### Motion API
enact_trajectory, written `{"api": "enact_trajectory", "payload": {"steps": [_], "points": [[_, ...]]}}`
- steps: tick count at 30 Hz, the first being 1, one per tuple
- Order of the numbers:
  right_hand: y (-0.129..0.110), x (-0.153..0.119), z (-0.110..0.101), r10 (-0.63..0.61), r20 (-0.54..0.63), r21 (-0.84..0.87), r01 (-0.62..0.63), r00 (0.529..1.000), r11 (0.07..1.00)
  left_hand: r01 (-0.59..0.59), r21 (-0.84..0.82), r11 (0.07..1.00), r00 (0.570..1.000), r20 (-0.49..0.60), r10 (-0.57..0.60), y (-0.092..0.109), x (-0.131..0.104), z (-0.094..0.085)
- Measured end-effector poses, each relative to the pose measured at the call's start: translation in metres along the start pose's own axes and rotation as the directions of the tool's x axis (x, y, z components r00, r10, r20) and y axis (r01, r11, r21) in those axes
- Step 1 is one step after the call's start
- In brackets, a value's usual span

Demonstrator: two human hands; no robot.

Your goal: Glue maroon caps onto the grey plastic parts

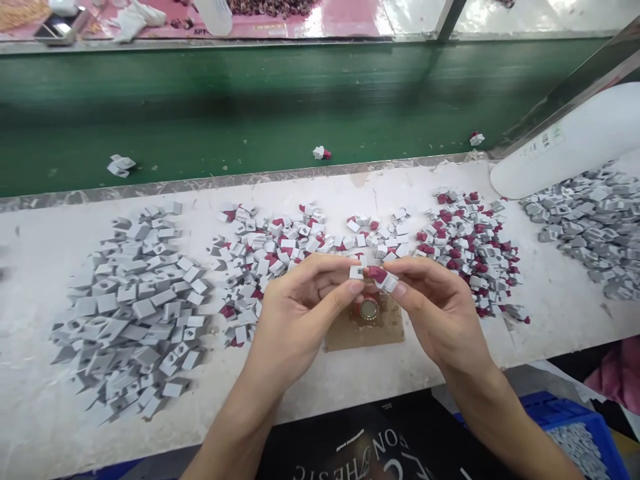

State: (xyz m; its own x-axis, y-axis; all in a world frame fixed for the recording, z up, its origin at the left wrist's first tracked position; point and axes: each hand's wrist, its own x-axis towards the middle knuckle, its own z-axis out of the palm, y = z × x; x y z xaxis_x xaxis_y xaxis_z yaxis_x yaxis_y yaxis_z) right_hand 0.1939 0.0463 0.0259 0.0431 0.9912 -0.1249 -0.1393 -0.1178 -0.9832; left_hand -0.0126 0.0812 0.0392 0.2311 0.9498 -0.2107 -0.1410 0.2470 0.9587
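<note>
Two small parts are up between the hands, above the surface (350, 380): a grey block (356, 272) pinched between thumb and fingers of the left hand (295, 320), and a maroon-tipped part (384, 278) gripped the same way by the right hand (445, 310). The maroon tip points at the block; whether they touch is too fine to tell, but they look like two pieces rather than one, so I judge this pair unfinished.

Much seems left. A big pile of grey blocks (145, 300) lies to the left with no maroon showing. Nearer the middle is a mixed heap (280, 247) of grey and maroon, with a second mixed heap (470, 253) to the right; how many of these are joined cannot be made out. Another grey pile (595, 213) sits at far right, beside a white bottle (565, 143). Three small clusters on the green belt (225, 120), two showing maroon, look further along. Just below the hands is a brown board (365, 337) with a round metal insert (369, 309).

As for writing, "SPY" is legible on the pink sheet (360, 17) beyond the belt. The black shirt (370, 440) carries pale capitals, "FON" among them. The bottle's label (545, 141) is too small to read.
</note>
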Motion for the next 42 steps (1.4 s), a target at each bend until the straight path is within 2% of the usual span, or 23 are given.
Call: {"api": "enact_trajectory", "payload": {"steps": [7,10,12,14,16,17,18,20,22,24,27,30,33,35,37,40,42], "points": [[-0.007,0.001,0.002,-0.021,0.059,-0.027,0.022,0.998,0.999,-0.022,0.023,0.999,0.998,0.062,0.021,0.003,0.001,0.001],[-0.012,0.011,0.001,-0.016,0.133,-0.033,0.02,0.991,0.999,-0.008,0.052,0.999,0.996,0.092,0.004,0.007,0.003,-0.007],[-0.02,0.028,0.001,0.019,0.222,-0.093,0.002,0.975,0.996,-0.01,0.097,0.995,0.996,0.09,0.001,0.012,0.007,-0.016],[-0.032,0.056,0.004,0.05,0.353,-0.199,0.023,0.934,0.98,-0.031,0.174,0.984,0.997,0.074,0.019,0.019,0.015,-0.029],[-0.042,0.096,0.015,0.047,0.438,-0.333,0.114,0.898,0.936,-0.068,0.27,0.961,0.998,0.006,0.069,0.029,0.027,-0.044],[-0.045,0.12,0.025,0.032,0.438,-0.425,0.176,0.898,0.888,-0.086,0.321,0.943,0.992,-0.063,0.112,0.033,0.035,-0.052],[-0.046,0.144,0.037,-0.004,0.389,-0.521,0.223,0.921,0.824,-0.098,0.376,0.921,0.975,-0.15,0.165,0.038,0.044,-0.059],[-0.039,0.193,0.068,-0.085,0.281,-0.739,0.272,0.956,0.617,-0.089,0.482,0.871,0.916,-0.305,0.262,0.045,0.067,-0.073],[-0.027,0.236,0.101,-0.099,0.275,-0.775,0.282,0.956,0.566,-0.051,0.557,0.829,0.869,-0.384,0.311,0.049,0.095,-0.085],[-0.016,0.266,0.127,-0.085,0.299,-0.78,0.295,0.95,0.552,-0.005,0.594,0.804,0.864,-0.403,0.303,0.048,0.125,-0.094],[-0.014,0.283,0.14,-0.08,0.306,-0.787,0.299,0.949,0.54,0.082,0.615,0.784,0.881,-0.413,0.232,0.042,0.167,-0.104],[-0.029,0.267,0.117,-0.134,0.285,-0.772,0.31,0.949,0.555,0.154,0.615,0.774,0.91,-0.393,0.131,0.033,0.202,-0.107],[-0.045,0.223,0.071,-0.188,0.259,-0.698,0.318,0.947,0.641,0.196,0.613,0.766,0.935,-0.351,0.042,0.027,0.229,-0.105],[-0.051,0.184,0.04,-0.094,0.236,-0.688,0.235,0.967,0.687,0.218,0.619,0.755,0.941,-0.337,0.004,0.025,0.243,-0.102],[-0.052,0.145,0.018,0.075,0.185,-0.64,0.063,0.98,0.766,0.236,0.632,0.738,0.941,-0.337,-0.013,0.026,0.251,-0.102],[-0.044,0.098,-0.001,0.238,0.098,-0.471,-0.166,0.966,0.866,0.25,0.651,0.716,0.935,-0.354,-0.005,0.032,0.252,-0.105],[-0.037,0.079,-0.008,0.323,0.051,-0.345,-0.287,0.945,0.894,0.247,0.657,0.712,0.929,-0.37,0.02,0.038,0.244,-0.108]]}}
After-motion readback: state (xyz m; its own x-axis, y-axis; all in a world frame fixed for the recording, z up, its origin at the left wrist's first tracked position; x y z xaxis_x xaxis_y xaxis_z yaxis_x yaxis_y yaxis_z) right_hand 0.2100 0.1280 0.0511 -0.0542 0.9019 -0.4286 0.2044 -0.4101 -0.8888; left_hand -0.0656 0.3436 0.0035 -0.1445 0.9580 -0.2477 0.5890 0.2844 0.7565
